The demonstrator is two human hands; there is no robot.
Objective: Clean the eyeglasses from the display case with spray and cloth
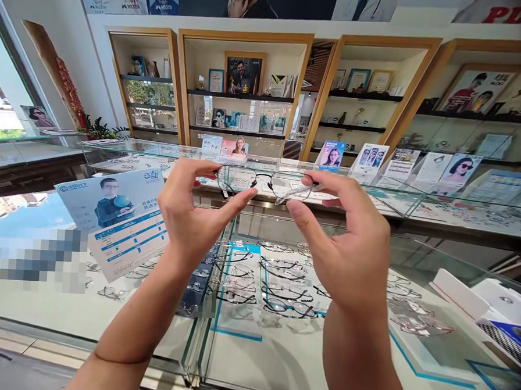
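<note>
Daylight comes through a window at the far left, beside a long glass counter. On the near display case a blue-and-white leaflet stands tilted, printed with a figure holding a ball. A patch of the glass to its left is blurred out.

Just right of the leaflet the left hand is raised over the case. Its forefinger and thumb close in a pinch on the left end of a pair of thin, dark-rimmed spectacles, and the other fingers curl behind. The spectacles hang level in the air between the two hands, above the case and well clear of its glass top. A clear temple tip slants down below the right lens. The right hand pinches the right end of the frame between thumb and forefinger, its remaining fingers folded loosely toward the palm.

Beneath the hands, inside the case, rows of spectacle frames lie on a pale tray edged in blue. Behind them a second glass counter carries upright brochures. Wooden wall shelves farther back hold framed pictures and cards. At the far right a white box rests on the near case.
</note>
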